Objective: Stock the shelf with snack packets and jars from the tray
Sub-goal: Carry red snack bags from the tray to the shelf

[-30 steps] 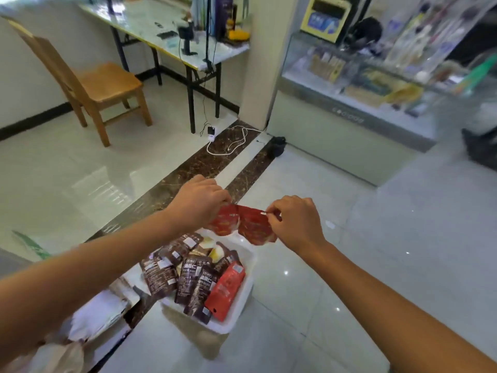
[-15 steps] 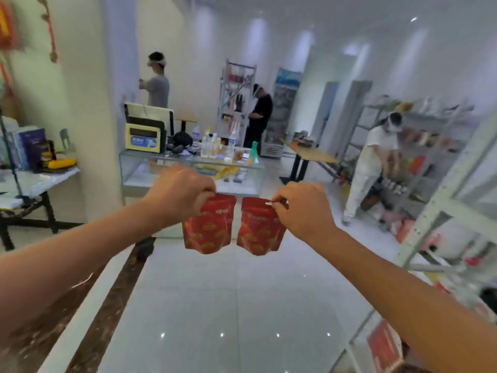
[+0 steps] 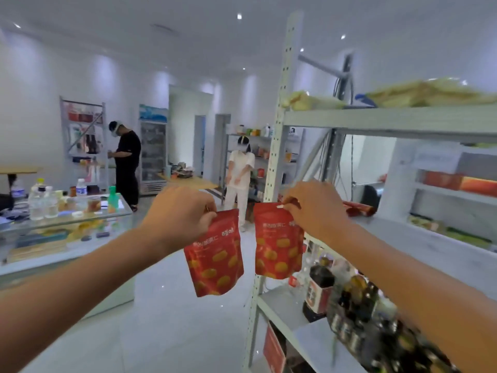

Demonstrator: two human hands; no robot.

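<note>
Red snack pouches, two: left packet (image 3: 215, 254) pinched at its top edge by left hand (image 3: 185, 211), right packet (image 3: 277, 243) likewise by right hand (image 3: 314, 208), both hanging beside the shelf (image 3: 403, 122); probably light, soft, slippery film, best gripped at the sealed top.

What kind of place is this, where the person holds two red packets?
Probably a small shop, or a mock one for practice: metal shelving stocked with bottles, a glass display counter carrying drinks, and a glass-door fridge at the back.
</note>
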